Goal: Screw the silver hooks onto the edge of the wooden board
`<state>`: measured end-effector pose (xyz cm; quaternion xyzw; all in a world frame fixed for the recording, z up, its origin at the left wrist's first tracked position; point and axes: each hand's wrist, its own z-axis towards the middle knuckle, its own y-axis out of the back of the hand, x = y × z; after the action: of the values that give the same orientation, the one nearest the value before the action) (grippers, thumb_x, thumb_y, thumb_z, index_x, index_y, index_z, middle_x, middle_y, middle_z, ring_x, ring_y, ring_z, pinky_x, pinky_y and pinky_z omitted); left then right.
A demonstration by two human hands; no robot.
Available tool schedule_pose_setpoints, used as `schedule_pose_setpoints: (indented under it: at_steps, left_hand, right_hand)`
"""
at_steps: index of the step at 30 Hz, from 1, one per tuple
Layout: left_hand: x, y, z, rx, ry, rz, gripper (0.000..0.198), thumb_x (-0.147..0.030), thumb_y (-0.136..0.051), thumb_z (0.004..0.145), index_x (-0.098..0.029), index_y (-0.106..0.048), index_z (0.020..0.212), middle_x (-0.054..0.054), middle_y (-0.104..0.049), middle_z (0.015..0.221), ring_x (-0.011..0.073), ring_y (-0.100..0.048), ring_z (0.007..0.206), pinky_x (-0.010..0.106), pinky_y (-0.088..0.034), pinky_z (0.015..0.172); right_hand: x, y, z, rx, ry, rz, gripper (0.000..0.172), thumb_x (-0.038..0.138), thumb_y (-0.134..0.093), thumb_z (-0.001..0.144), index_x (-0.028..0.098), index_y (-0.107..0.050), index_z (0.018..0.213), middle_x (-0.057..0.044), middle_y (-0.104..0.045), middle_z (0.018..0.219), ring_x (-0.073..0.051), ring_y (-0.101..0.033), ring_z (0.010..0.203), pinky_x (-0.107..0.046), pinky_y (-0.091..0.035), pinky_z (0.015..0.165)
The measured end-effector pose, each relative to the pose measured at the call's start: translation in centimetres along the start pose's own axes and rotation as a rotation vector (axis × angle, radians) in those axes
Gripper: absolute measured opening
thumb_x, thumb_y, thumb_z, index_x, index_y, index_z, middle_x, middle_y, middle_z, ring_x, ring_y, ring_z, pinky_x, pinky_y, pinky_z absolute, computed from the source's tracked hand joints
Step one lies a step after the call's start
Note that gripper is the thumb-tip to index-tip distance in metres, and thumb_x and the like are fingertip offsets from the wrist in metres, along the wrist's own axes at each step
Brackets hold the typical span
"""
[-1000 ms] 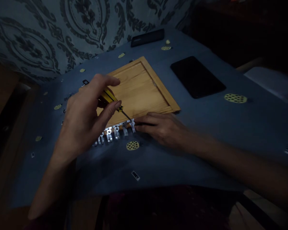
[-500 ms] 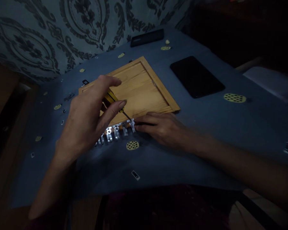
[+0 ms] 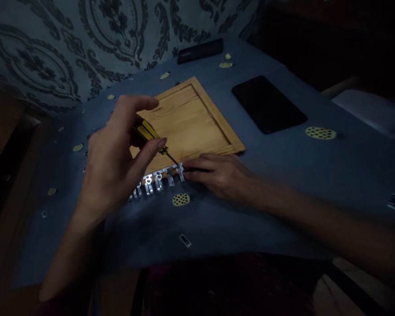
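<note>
A yellow and black screwdriver point(image 3: 149, 131) slants down to the right in my left hand point(image 3: 110, 153), with the index finger lifted off and the thumb along the handle. Its tip meets the right end of a silver metal hook rail point(image 3: 158, 181), which runs along the near edge of a framed wooden board point(image 3: 184, 118). Fingers of my right hand point(image 3: 220, 175) close on the rail's right end; a small dark bit shows by the fingertips. My left hand covers the board's left corner and part of the rail's left end.
A large black phone or tablet point(image 3: 268, 104) lies right of the board. Behind it, near the patterned wall covering point(image 3: 115, 30), sits a long dark case point(image 3: 200, 51). A small pale object point(image 3: 228, 56) is close by. The blue tablecloth point(image 3: 250, 228) carries yellow printed spots.
My left hand has shifted a little left and rolled, its index finger higher, and more of the screwdriver handle shows. The tip stays on the rail's right end; my right hand keeps its place.
</note>
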<state>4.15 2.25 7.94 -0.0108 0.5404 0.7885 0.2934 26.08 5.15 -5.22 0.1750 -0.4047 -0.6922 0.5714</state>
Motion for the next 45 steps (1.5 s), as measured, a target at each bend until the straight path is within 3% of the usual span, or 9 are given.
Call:
schedule_pose_setpoints:
  at_steps: [2, 9, 13, 16, 20, 31, 35, 39, 45]
  left_hand:
    - [0.2, 0.2, -0.1, 0.012, 0.023, -0.073, 0.042, -0.024, -0.071, 0.092, -0.035, -0.053, 0.129, 0.000, -0.067, 0.125, 0.0214, -0.071, 0.098, 0.040, -0.061, 0.082]
    - [0.2, 0.5, 0.0, 0.075, 0.022, -0.272, 0.040, -0.025, -0.073, 0.092, -0.032, -0.054, 0.127, 0.001, -0.072, 0.112, 0.0222, -0.072, 0.110, 0.037, -0.063, 0.091]
    - [0.1, 0.1, 0.1, 0.084, -0.007, -0.148, 0.027, -0.029, -0.066, 0.098, -0.031, -0.057, 0.123, 0.002, -0.072, 0.110, 0.0221, -0.072, 0.102, 0.039, -0.061, 0.087]
    - [0.2, -0.1, 0.1, 0.058, -0.064, 0.007, 0.027, -0.035, -0.066, 0.097, -0.029, -0.059, 0.122, 0.002, -0.070, 0.106, 0.0212, -0.070, 0.088, 0.039, -0.059, 0.078]
    - [0.1, -0.2, 0.1, 0.036, -0.062, 0.047, 0.026, -0.031, -0.066, 0.096, -0.029, -0.059, 0.121, 0.001, -0.070, 0.103, 0.0198, -0.067, 0.082, 0.038, -0.056, 0.072]
    - [0.0, 0.4, 0.0, 0.137, -0.087, -0.027, 0.036, -0.018, -0.059, 0.098, -0.030, -0.054, 0.132, 0.000, -0.067, 0.112, 0.0211, -0.068, 0.098, 0.038, -0.057, 0.086]
    - [-0.3, 0.9, -0.1, 0.112, -0.067, -0.088, 0.040, -0.015, -0.061, 0.097, -0.032, -0.055, 0.132, 0.001, -0.065, 0.108, 0.0214, -0.067, 0.104, 0.039, -0.056, 0.090]
    - [-0.4, 1.3, -0.1, 0.061, -0.078, -0.131, 0.039, -0.016, -0.063, 0.096, -0.035, -0.058, 0.129, 0.000, -0.064, 0.103, 0.0218, -0.067, 0.104, 0.039, -0.056, 0.088]
    - [-0.3, 1.0, -0.1, 0.127, -0.071, -0.081, 0.037, -0.017, -0.059, 0.097, -0.031, -0.056, 0.132, 0.001, -0.065, 0.106, 0.0222, -0.067, 0.100, 0.041, -0.055, 0.088]
  right_hand:
    - [0.0, 0.0, 0.0, 0.009, -0.001, 0.014, 0.033, 0.003, -0.051, 0.096, 0.014, -0.072, 0.118, -0.010, -0.075, 0.121, -0.023, -0.072, 0.100, -0.036, -0.061, 0.074]
    - [-0.1, -0.1, -0.2, 0.012, -0.008, 0.013, 0.031, 0.004, -0.052, 0.096, 0.015, -0.072, 0.118, -0.009, -0.075, 0.122, -0.022, -0.071, 0.100, -0.035, -0.061, 0.075]
    - [-0.1, -0.1, -0.2, 0.013, -0.011, 0.011, 0.034, 0.003, -0.050, 0.096, 0.015, -0.072, 0.120, -0.010, -0.075, 0.122, -0.023, -0.072, 0.100, -0.037, -0.062, 0.075]
    - [0.0, -0.1, -0.2, 0.002, -0.011, 0.000, 0.036, 0.002, -0.050, 0.095, 0.016, -0.071, 0.121, -0.009, -0.075, 0.122, -0.024, -0.072, 0.100, -0.037, -0.062, 0.073]
    - [0.0, 0.0, -0.2, 0.016, -0.014, -0.015, 0.034, 0.003, -0.050, 0.096, 0.016, -0.071, 0.120, -0.009, -0.075, 0.123, -0.024, -0.073, 0.099, -0.036, -0.062, 0.072]
    - [-0.2, -0.1, -0.3, 0.021, -0.006, -0.014, 0.035, 0.004, -0.050, 0.095, 0.016, -0.072, 0.120, -0.010, -0.075, 0.123, -0.024, -0.072, 0.102, -0.036, -0.061, 0.075]
    - [-0.2, -0.2, -0.4, 0.024, -0.023, -0.002, 0.034, 0.005, -0.053, 0.094, 0.017, -0.072, 0.121, -0.010, -0.074, 0.125, -0.024, -0.072, 0.106, -0.037, -0.062, 0.080]
    - [-0.2, -0.2, -0.4, 0.028, -0.024, 0.009, 0.034, 0.005, -0.054, 0.094, 0.017, -0.072, 0.119, -0.010, -0.075, 0.123, -0.024, -0.072, 0.105, -0.037, -0.062, 0.078]
    - [-0.2, 0.0, -0.2, 0.045, -0.031, -0.012, 0.034, 0.006, -0.051, 0.095, 0.018, -0.073, 0.119, -0.009, -0.075, 0.123, -0.022, -0.072, 0.103, -0.034, -0.062, 0.078]
